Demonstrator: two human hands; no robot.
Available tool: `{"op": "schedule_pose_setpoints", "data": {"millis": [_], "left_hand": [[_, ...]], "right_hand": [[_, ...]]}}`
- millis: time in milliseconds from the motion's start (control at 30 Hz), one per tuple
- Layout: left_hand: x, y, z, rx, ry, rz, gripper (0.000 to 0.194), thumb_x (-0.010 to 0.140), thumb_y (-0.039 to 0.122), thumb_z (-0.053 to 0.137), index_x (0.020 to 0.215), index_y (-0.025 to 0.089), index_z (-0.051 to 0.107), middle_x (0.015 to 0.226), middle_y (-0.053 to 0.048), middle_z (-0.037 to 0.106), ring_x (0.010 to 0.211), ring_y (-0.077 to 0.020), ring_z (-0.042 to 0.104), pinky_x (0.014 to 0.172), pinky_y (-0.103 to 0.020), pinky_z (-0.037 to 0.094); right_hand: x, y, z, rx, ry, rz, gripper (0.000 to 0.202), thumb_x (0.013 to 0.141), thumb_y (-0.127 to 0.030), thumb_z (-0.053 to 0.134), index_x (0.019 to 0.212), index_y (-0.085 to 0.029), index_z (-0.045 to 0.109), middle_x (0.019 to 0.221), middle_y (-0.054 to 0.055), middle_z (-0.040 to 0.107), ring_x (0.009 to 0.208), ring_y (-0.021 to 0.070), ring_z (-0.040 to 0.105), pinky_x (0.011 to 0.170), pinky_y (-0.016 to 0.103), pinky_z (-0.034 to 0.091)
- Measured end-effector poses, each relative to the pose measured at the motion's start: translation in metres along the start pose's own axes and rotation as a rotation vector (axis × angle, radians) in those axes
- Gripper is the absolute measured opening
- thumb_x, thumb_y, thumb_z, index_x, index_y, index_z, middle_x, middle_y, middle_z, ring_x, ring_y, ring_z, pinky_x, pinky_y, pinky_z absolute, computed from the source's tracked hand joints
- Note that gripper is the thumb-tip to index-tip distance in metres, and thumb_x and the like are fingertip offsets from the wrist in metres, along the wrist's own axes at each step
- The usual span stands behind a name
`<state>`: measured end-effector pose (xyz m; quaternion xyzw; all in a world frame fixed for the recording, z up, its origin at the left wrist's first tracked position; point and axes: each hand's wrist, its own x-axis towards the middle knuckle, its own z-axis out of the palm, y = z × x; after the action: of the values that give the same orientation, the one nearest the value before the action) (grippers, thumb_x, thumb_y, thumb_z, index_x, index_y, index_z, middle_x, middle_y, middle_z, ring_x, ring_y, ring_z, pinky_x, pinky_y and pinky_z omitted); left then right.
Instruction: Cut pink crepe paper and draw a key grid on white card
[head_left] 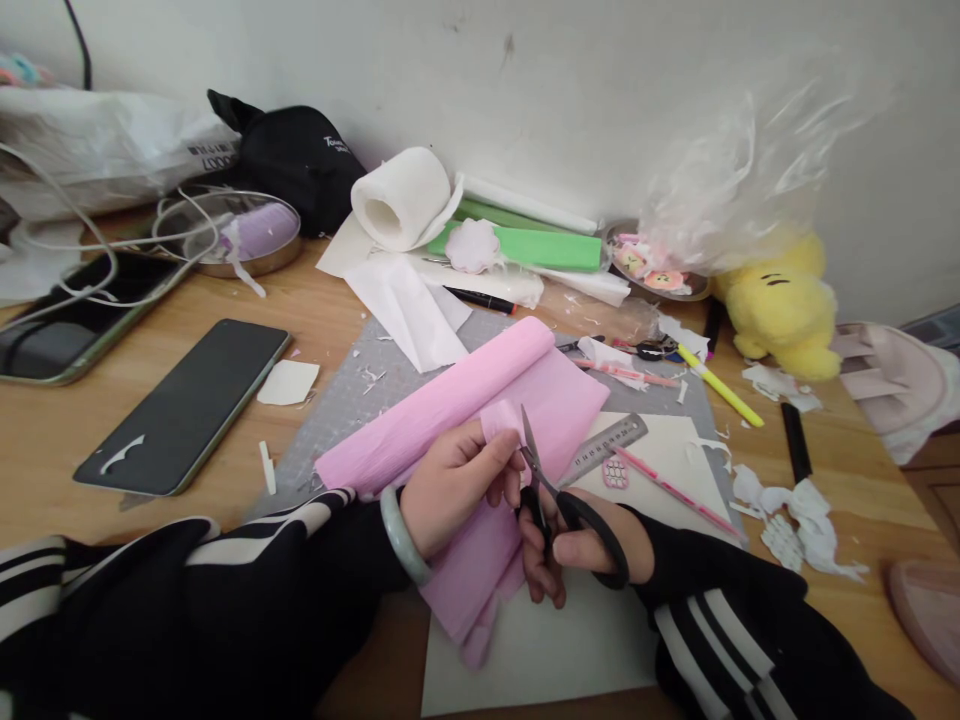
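Note:
My left hand [457, 480] pinches a folded strip of the pink crepe paper [457, 400], which lies partly rolled across the grey cutting mat [345, 390]. My right hand [577, 545] grips black-handled scissors [551, 490], its fingers through the loops. The blades point up and away from me, right at the pink strip's edge beside my left thumb. A pale green bangle sits on my left wrist. Both sleeves are black with white stripes.
A metal ruler [607, 445], a pink pen [675, 490] and white card [555, 640] lie near my right hand. Two phones [187, 405] lie at left. Tissue roll [401, 198], green paper [540, 245], yellow plush [784, 305], yellow marker [720, 385] and paper scraps crowd the back and right.

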<state>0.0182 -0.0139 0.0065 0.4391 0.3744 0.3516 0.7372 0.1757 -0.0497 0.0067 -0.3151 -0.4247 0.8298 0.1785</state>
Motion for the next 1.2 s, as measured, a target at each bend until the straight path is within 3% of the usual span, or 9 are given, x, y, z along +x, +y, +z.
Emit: {"op": "schedule_pose_setpoints", "data": {"millis": [200, 433, 667, 833, 1200], "left_hand": [[0.0, -0.001, -0.002, -0.01, 0.009, 0.01, 0.035, 0.078, 0.046, 0.048, 0.064, 0.015, 0.054, 0.045, 0.002, 0.055, 0.04, -0.0086, 0.044, 0.043, -0.021, 0.032], [-0.001, 0.0, -0.002, -0.006, 0.038, 0.0, 0.033, 0.078, 0.046, 0.047, 0.067, 0.016, 0.053, 0.046, 0.001, 0.056, 0.04, -0.0089, 0.041, 0.043, -0.021, 0.03], [0.0, 0.001, -0.002, 0.036, 0.013, 0.05, 0.035, 0.081, 0.043, 0.04, 0.055, 0.019, 0.041, 0.045, 0.002, 0.053, 0.041, -0.0099, 0.04, 0.044, -0.023, 0.03], [0.0, 0.001, -0.001, 0.051, 0.023, 0.045, 0.039, 0.084, 0.044, 0.036, 0.054, 0.019, 0.043, 0.045, 0.002, 0.052, 0.041, -0.01, 0.04, 0.043, -0.024, 0.029], [0.0, -0.002, -0.005, -0.044, -0.005, 0.033, 0.033, 0.079, 0.042, 0.049, 0.058, 0.017, 0.046, 0.047, 0.003, 0.051, 0.042, -0.0085, 0.038, 0.044, -0.022, 0.026]], "right_hand": [[0.002, 0.007, -0.001, 0.017, 0.03, -0.021, 0.042, 0.066, -0.05, 0.063, 0.065, -0.015, 0.04, 0.049, -0.004, 0.052, 0.044, 0.0075, 0.052, 0.046, 0.022, 0.044], [-0.001, -0.002, -0.001, 0.03, -0.015, -0.049, 0.052, 0.066, -0.066, 0.05, 0.07, -0.016, 0.038, 0.056, 0.0, 0.049, 0.054, 0.0112, 0.053, 0.041, 0.02, 0.042], [-0.001, 0.0, 0.0, 0.01, -0.036, -0.034, 0.054, 0.064, -0.069, 0.049, 0.07, -0.016, 0.038, 0.055, 0.0, 0.048, 0.054, 0.0117, 0.052, 0.042, 0.022, 0.043], [-0.001, 0.0, 0.0, -0.025, -0.028, -0.027, 0.055, 0.065, -0.069, 0.048, 0.069, -0.016, 0.038, 0.055, 0.0, 0.048, 0.054, 0.0109, 0.053, 0.042, 0.02, 0.042], [-0.001, -0.004, 0.002, -0.092, -0.025, -0.013, 0.054, 0.064, -0.069, 0.049, 0.067, -0.016, 0.038, 0.053, -0.001, 0.048, 0.048, 0.0099, 0.051, 0.042, 0.022, 0.043]]}}
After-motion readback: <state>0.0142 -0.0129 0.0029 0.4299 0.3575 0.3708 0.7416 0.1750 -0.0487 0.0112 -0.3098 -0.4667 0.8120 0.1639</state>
